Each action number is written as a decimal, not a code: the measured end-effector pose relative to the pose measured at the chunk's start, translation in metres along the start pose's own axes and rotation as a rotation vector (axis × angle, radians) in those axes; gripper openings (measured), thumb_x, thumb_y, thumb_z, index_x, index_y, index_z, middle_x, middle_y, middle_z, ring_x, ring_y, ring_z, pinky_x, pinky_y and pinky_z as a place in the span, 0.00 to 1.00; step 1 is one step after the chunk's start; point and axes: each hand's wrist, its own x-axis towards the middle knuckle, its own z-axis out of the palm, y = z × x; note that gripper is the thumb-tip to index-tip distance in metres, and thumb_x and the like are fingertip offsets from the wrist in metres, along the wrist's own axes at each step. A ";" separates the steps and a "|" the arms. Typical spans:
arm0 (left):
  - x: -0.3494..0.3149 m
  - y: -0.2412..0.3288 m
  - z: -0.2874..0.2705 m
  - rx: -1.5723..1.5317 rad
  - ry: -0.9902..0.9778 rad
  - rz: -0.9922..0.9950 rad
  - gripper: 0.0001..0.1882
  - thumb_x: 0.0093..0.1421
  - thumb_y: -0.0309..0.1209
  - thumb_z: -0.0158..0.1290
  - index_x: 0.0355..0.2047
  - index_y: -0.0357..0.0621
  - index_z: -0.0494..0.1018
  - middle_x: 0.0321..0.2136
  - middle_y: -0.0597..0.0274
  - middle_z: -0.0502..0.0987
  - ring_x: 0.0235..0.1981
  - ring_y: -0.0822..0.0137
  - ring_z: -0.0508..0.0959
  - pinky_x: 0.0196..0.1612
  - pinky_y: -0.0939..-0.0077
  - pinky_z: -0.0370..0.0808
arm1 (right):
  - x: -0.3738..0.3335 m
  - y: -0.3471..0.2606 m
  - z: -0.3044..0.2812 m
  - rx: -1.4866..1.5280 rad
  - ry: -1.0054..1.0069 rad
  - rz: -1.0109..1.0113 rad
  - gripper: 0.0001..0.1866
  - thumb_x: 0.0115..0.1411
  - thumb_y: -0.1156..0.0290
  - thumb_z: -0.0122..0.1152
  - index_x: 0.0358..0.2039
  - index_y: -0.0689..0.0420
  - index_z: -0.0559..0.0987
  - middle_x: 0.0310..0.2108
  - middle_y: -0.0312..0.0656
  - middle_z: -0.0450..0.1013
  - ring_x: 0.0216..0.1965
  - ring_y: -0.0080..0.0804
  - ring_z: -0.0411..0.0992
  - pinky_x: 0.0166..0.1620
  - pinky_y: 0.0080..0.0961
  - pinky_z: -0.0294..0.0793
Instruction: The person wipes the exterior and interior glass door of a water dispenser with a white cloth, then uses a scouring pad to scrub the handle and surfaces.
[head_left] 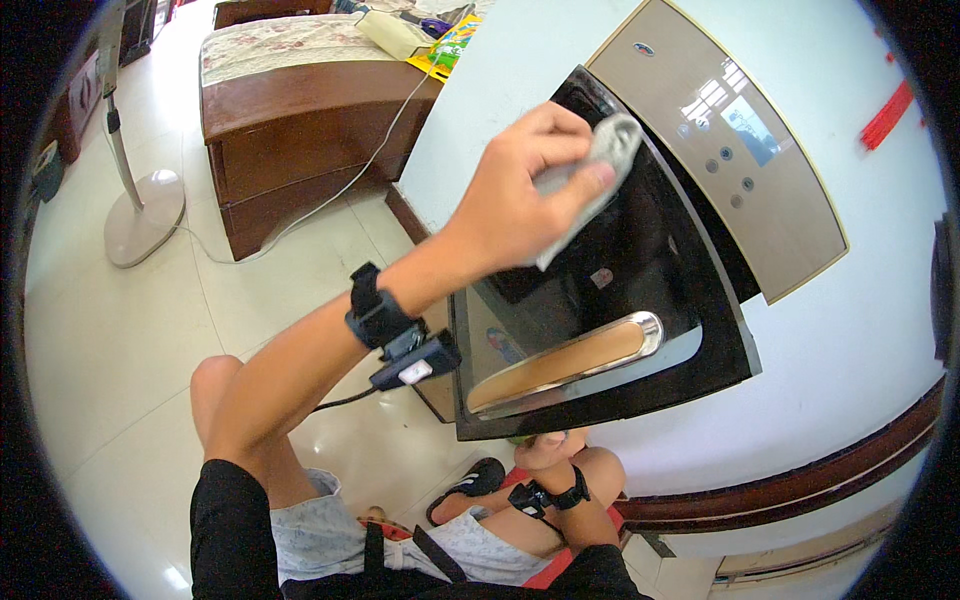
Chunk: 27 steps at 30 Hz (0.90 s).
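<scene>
A crumpled grey cloth is pinched in my left hand, thumb on one side and curled fingers on the other. It lies against the upper part of a glossy black door panel on a tall appliance. Lower on the panel is a long tan handle with a silver rim. My right hand is low, just under the panel's bottom edge, which partly hides it. Its fingers look curled, and a bit of green shows beside them, too hidden to name. Both wrists wear black straps with small devices.
Above the door sits a beige control panel with a small screen and buttons. A brown wooden bed with floral bedding stands at the far left, near a fan's round base. A white cable runs across the bed's side to the tiled floor.
</scene>
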 end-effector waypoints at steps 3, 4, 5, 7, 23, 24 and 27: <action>-0.014 0.027 -0.009 -0.068 -0.101 0.100 0.08 0.57 0.28 0.59 0.33 0.34 0.78 0.37 0.56 0.75 0.39 0.64 0.75 0.44 0.73 0.71 | -0.013 0.014 0.014 0.079 0.023 0.084 0.35 0.70 0.47 0.31 0.31 0.65 0.78 0.28 0.47 0.75 0.32 0.45 0.73 0.40 0.37 0.72; -0.020 0.033 -0.007 -0.092 -0.125 0.142 0.08 0.56 0.27 0.59 0.34 0.34 0.78 0.38 0.55 0.74 0.40 0.63 0.74 0.44 0.72 0.71 | -0.016 0.018 0.011 0.079 0.019 0.109 0.35 0.70 0.47 0.31 0.31 0.65 0.78 0.28 0.47 0.74 0.31 0.43 0.72 0.40 0.36 0.72; -0.024 0.039 -0.005 -0.117 -0.149 0.184 0.08 0.55 0.26 0.59 0.34 0.35 0.78 0.38 0.55 0.74 0.40 0.62 0.74 0.44 0.71 0.71 | -0.017 0.021 0.010 0.041 0.060 0.112 0.35 0.70 0.45 0.32 0.31 0.66 0.78 0.28 0.46 0.74 0.31 0.41 0.72 0.39 0.35 0.71; -0.030 0.045 0.000 -0.116 -0.221 0.251 0.11 0.52 0.23 0.60 0.38 0.40 0.79 0.38 0.56 0.74 0.39 0.59 0.73 0.44 0.68 0.70 | -0.015 0.024 0.008 -0.036 0.132 0.128 0.36 0.69 0.43 0.35 0.31 0.66 0.77 0.28 0.44 0.74 0.31 0.36 0.71 0.38 0.31 0.71; -0.087 0.020 -0.006 0.033 -0.258 0.052 0.18 0.51 0.15 0.57 0.40 0.50 0.81 0.44 0.60 0.69 0.37 0.67 0.68 0.41 0.78 0.68 | -0.033 0.023 -0.005 0.268 0.061 0.336 0.24 0.67 0.55 0.44 0.38 0.67 0.75 0.33 0.43 0.74 0.35 0.31 0.70 0.39 0.29 0.69; -0.087 0.020 -0.007 0.022 -0.308 0.024 0.19 0.52 0.17 0.56 0.41 0.53 0.82 0.47 0.61 0.67 0.39 0.66 0.64 0.45 0.77 0.64 | -0.019 0.016 -0.006 0.286 0.085 0.324 0.24 0.67 0.55 0.44 0.37 0.67 0.75 0.33 0.42 0.74 0.34 0.30 0.70 0.39 0.29 0.69; -0.085 0.027 -0.008 0.006 -0.423 -0.038 0.16 0.55 0.20 0.55 0.42 0.53 0.82 0.49 0.60 0.64 0.42 0.65 0.63 0.49 0.74 0.62 | -0.006 0.022 -0.012 0.229 0.062 0.220 0.24 0.66 0.55 0.44 0.37 0.67 0.75 0.29 0.42 0.74 0.30 0.31 0.71 0.37 0.28 0.69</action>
